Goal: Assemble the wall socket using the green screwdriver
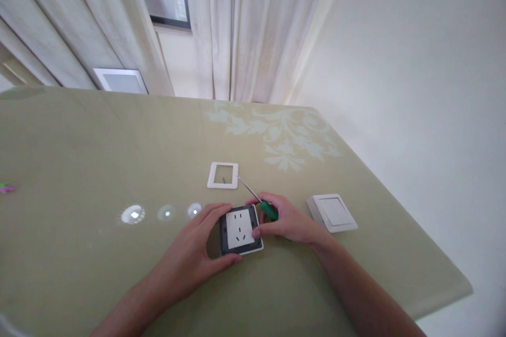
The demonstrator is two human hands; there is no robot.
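A wall socket (239, 229) with a white face and a dark frame sits low in the middle of the head view. My left hand (195, 242) grips it from the left, fingers on the far edge and thumb on the near edge. My right hand (282, 218) holds a screwdriver (269, 210) with a green handle, its metal shaft pointing away to the upper left. The right thumb also presses on the socket's right side. Just beyond lies a white square cover frame (211, 176), a small screw-like piece (223, 180) showing inside its opening.
A white wall switch (334, 213) on a box rests to the right of my right hand. The pale green table (118, 142) has its right edge beside a white wall (415, 89). Curtains (269, 26) hang behind the table. A small purple and green item (7, 188) lies at far left.
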